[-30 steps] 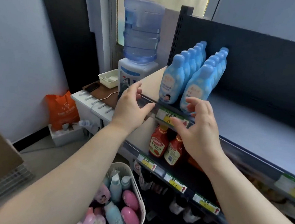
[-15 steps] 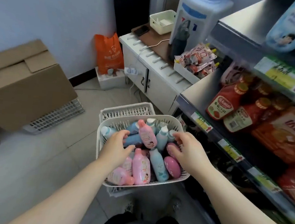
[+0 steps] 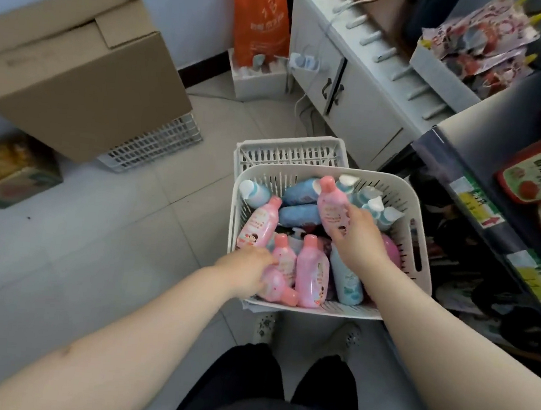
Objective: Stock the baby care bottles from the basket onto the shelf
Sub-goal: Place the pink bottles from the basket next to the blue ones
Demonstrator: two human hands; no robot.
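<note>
Head view: a white basket (image 3: 422, 218) sits low in front of the person, just left of the shelf (image 3: 481, 177), and holds all the bottles in sight.

The right hand (image 3: 357, 242) grips the far pink bottle (image 3: 329, 206), fingers curled round its lower body. Its long axis runs near to far and its cap points at the far rim.

The left hand (image 3: 245, 268) is at the near left corner, fingers wrapped over the base of the near pink bottle (image 3: 277, 285). That one lies almost flat, cap pointing right along the near rim. Motion blur softens this grasp.

Three more pink bottles (image 3: 312, 274) lean with caps toward the far side. Blue bottles (image 3: 299, 191) lie crosswise behind them, and white-capped ones (image 3: 375, 204) crowd the far right corner.

The right hand hides the base of its bottle and most of a round pink item (image 3: 391, 251). A second basket (image 3: 287, 150) shows only its far edge behind the first. The shelf is cut off at the right edge, and its labels are too blurred to read.
</note>
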